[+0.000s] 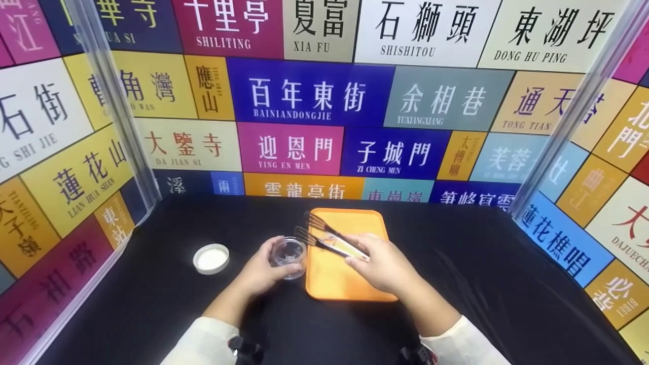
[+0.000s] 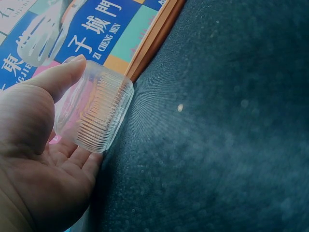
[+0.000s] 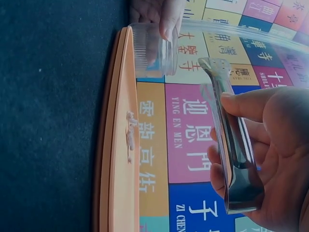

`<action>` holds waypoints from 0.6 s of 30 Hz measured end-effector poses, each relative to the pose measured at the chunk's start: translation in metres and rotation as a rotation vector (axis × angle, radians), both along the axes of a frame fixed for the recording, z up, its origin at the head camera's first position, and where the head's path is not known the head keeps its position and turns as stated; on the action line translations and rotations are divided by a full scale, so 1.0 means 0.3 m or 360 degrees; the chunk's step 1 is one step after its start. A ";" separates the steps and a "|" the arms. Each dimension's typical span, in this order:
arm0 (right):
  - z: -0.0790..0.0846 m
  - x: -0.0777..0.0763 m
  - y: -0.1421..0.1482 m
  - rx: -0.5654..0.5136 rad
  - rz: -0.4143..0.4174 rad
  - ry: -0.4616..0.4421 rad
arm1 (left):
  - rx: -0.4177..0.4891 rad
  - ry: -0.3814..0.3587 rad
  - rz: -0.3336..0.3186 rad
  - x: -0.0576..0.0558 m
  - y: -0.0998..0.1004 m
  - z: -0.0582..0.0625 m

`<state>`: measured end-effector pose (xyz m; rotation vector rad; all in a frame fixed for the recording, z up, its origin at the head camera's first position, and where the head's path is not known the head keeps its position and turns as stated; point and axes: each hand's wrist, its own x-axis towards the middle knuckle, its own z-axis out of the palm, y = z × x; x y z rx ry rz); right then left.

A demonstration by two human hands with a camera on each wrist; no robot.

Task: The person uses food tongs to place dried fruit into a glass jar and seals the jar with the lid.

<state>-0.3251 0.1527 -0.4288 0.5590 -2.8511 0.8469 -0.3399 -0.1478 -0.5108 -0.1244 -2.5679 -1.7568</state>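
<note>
Left hand [image 1: 258, 271]: thumb and fingers curled round the jar [image 1: 290, 248], gripping it from both sides.
Jar: clear, ribbed, mouth upward, just beside the left edge of the tray [image 1: 345, 284]; whether its base touched the cloth [image 1: 471, 284] could not be told.
Right hand [image 1: 377, 261]: thumb and fingers gripped the tongs [image 3: 235, 150] along their arms.
Tongs: the slotted tips stood apart near the jar's mouth, with nothing plainly caught between them.
Tray: orange, on the black cloth; small pale pieces [image 3: 130, 135] lay on it.
Lid [image 1: 211, 259]: white, off the jar, on the cloth to its left.
Tongs step: probably moving pieces from tray to jar, one pick at a time; the jar's contents were too faint to judge.
Next pick: seemed to call for lowering the tips around a piece, a light squeeze, then a lift over the jar's mouth while the left hand steadied it; a loose pinch might have dropped the piece between tray and jar.
</note>
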 end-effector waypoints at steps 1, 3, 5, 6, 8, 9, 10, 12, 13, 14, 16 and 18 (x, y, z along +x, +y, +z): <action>0.001 -0.003 0.004 0.0001 -0.0011 -0.0013 | -0.0004 -0.0007 0.0006 0.000 0.000 0.000; 0.001 -0.011 0.011 0.0010 -0.0036 -0.0032 | -0.0011 -0.0009 0.0007 0.000 -0.001 -0.001; 0.000 -0.020 0.021 0.0015 -0.0056 -0.0051 | -0.0020 -0.0014 0.0007 0.000 -0.002 -0.001; -0.001 -0.026 0.026 0.0015 -0.0066 -0.0061 | -0.0025 -0.0017 0.0010 0.000 -0.002 -0.001; -0.004 -0.038 0.037 0.0017 -0.0086 -0.0075 | -0.0032 -0.0019 0.0014 -0.001 -0.002 -0.002; -0.006 -0.044 0.042 0.0016 -0.0098 -0.0084 | -0.0033 -0.0020 0.0014 -0.002 -0.003 -0.002; -0.009 -0.049 0.047 0.0014 -0.0110 -0.0093 | -0.0036 -0.0019 0.0014 -0.002 -0.003 -0.002; -0.016 -0.061 0.058 0.0016 -0.0125 -0.0107 | -0.0039 -0.0017 0.0015 -0.002 -0.003 -0.002; -0.020 -0.066 0.064 0.0023 -0.0130 -0.0109 | -0.0040 -0.0015 0.0014 -0.003 -0.003 -0.002; -0.025 -0.072 0.069 0.0032 -0.0141 -0.0115 | -0.0041 -0.0015 0.0013 -0.003 -0.003 -0.001; -0.035 -0.082 0.079 0.0052 -0.0148 -0.0116 | -0.0048 -0.0019 0.0015 -0.002 -0.003 -0.001; -0.044 -0.091 0.088 0.0072 -0.0162 -0.0125 | -0.0056 -0.0023 0.0019 -0.001 -0.003 0.000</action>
